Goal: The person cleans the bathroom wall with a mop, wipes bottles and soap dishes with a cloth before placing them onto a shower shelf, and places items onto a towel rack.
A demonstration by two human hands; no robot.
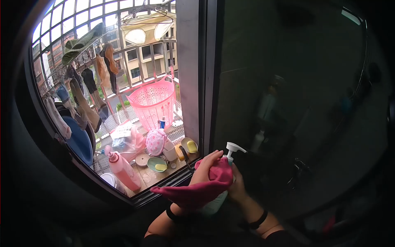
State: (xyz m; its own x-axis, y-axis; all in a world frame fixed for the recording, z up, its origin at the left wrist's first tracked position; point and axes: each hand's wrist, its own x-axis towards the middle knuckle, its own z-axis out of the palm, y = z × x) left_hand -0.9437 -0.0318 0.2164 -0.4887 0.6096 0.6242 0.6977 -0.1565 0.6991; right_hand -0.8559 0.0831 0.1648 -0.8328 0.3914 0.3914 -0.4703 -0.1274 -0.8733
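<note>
A red cloth [201, 187] drapes over my left hand [203, 166] and lies against a pale bottle [216, 203] with a white pump top [233, 148]. My left fingers press the cloth to the front of the bottle, near its neck. On the bottle's right side, my right hand [237, 185] is wrapped round it, with its fingertips partly hidden behind the bottle and cloth. The bottle stands nearly upright, slightly tilted, its lower part in shadow.
Beyond the window frame [164, 185], a ledge holds a pink pump bottle [124, 171], a green soap dish [157, 164], a brush [180, 152] and a pink basket [154, 105]. Socks [84, 105] hang at the left. Dark glass [288, 103] is on the right.
</note>
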